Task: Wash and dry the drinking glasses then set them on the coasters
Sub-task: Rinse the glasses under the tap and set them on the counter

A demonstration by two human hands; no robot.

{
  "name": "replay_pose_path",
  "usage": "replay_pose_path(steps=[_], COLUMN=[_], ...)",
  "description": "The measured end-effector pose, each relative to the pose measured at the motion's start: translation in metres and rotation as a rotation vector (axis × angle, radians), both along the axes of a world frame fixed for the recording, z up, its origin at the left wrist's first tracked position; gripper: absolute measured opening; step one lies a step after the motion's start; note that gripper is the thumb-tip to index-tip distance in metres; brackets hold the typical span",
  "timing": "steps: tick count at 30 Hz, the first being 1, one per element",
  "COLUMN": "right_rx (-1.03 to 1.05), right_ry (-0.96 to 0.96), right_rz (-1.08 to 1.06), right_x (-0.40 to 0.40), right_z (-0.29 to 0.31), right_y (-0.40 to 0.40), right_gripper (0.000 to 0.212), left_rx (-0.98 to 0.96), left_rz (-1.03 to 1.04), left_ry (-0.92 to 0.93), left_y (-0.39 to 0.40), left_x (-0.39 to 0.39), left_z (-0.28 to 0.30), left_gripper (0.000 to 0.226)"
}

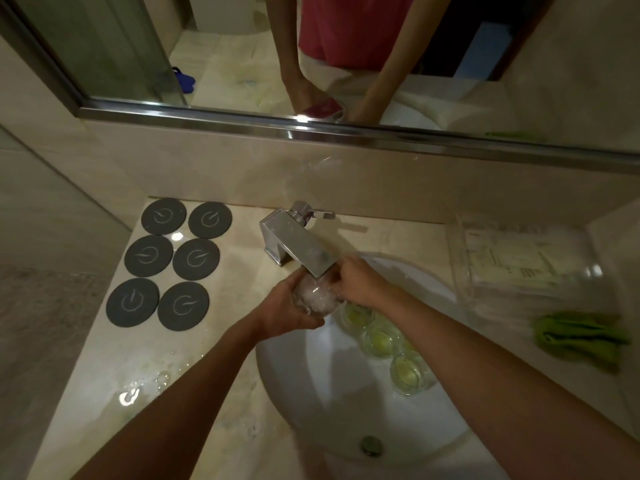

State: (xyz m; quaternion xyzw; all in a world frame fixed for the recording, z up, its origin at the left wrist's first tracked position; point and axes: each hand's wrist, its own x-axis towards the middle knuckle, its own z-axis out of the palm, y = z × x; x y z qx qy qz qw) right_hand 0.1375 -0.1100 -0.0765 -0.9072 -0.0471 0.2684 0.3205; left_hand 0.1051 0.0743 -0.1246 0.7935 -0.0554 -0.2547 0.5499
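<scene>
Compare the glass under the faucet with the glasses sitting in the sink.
The glass under the faucet is held by the left hand and right hand; the glasses in the sink lie untouched in the basin. The held glass looks whitish and foamy; the sink glasses show a yellow-green tint. The held one is tilted; the others sit mouth-up. All are clear glass, none on the coasters.

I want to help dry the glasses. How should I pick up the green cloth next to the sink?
Pinch the green cloth at its raised, bunched middle, coming straight down from above. It lies crumpled on the counter right of the sink, so the folds give your fingers something to catch, and nothing sits on top of it. Its flat edges would probably be harder to lift.
</scene>
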Motion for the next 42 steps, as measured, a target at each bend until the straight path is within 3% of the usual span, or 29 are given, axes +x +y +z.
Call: replay_pose_path(steps=[3, 5, 7, 10, 12, 15, 19, 21, 23, 26, 29, 31, 32, 34, 35, 37, 40, 42], right_rx=[0.141, 0.305, 0.436, 0.63, 0.843, 1.033, 0.739, 0.567, 0.452, 0.359, 0.405, 0.464, 0.476, 0.424, 0.38, 0.346, 0.409, 0.411], right_ry=[0.378, 0.683, 0.853, 0.95, 0.977, 0.853, 0.564, 0.479, 0.431, 0.484, 0.518, 0.439, 0.402, 0.343, 0.322, 0.343, 0.493, 0.573], right_rz=[-0.277, -0.5, -0.64, -0.729, -0.827, -0.971, -0.904, -0.805, -0.737, -0.593, -0.611, -0.745, -0.821, -0.896, -0.884, -0.822, -0.729, -0.692], right_x=[-0.011, -0.021, -0.03, -0.04, -0.045, -0.05, -0.051, -0.053, -0.053, -0.051, -0.05, -0.049, -0.048, -0.045, -0.044, -0.042, -0.042, -0.042], right_z=[-0.007, -0.011, -0.016, -0.02, -0.019, -0.019, -0.022, -0.02, -0.017, -0.005, -0.002, -0.006, -0.007, -0.015, -0.016, -0.013, -0.004, 0.002], right_y=[0.003, 0.011, 0.017, 0.023, 0.031, 0.042, 0.039, 0.032, 0.026, 0.022, 0.02, 0.022, 0.024, 0.027, 0.027, 0.025, 0.019, 0.016], right_gripper=[0.013, 0.005, 0.009, 0.011, 0.024, 0.024, 0.016, 0.032, 0.042, 0.021, 0.015, 0.018, 0.022, 0.029, 0.029, 0.028, 0.028, 0.022], left_rx=[0.045, 0.069, 0.06, 0.003, -0.042, -0.084, -0.233, -0.217, -0.064, 0.313, 0.483, 0.337, 0.176, -0.153, -0.21, -0.104, 0.338, 0.358], left_rz=[0.058, 0.089, 0.128, 0.227, 0.288, 0.293, 0.29, 0.288, 0.215, 0.106, 0.227, 0.363, 0.434, 0.54, 0.538, 0.456, 0.32, 0.268], left_ry=[-0.031, -0.048, -0.064, -0.031, 0.012, 0.07, 0.274, 0.368, 0.331, 0.163, 0.094, 0.219, 0.384, 0.718, 0.759, 0.609, 0.171, 0.002], left_y=[0.001, 0.0, -0.004, -0.011, -0.013, -0.013, -0.017, -0.014, -0.011, -0.015, -0.025, -0.033, -0.038, -0.048, -0.05, -0.048, -0.035, -0.031], left_x=[-0.003, -0.007, -0.012, -0.019, -0.022, -0.022, -0.021, -0.018, -0.009, 0.007, 0.01, 0.004, 0.002, -0.001, 0.0, 0.004, 0.014, 0.02], left_z=[-0.001, -0.004, -0.007, -0.01, -0.011, -0.006, 0.008, 0.01, 0.013, 0.025, 0.022, 0.018, 0.018, 0.025, 0.024, 0.02, 0.017, 0.016], left_gripper=[0.088, 0.088, 0.086, 0.082, 0.084, 0.083, 0.034, 0.031, 0.028, 0.012, 0.02, 0.014, 0.009, 0.025, 0.033, 0.028, 0.006, 0.007])
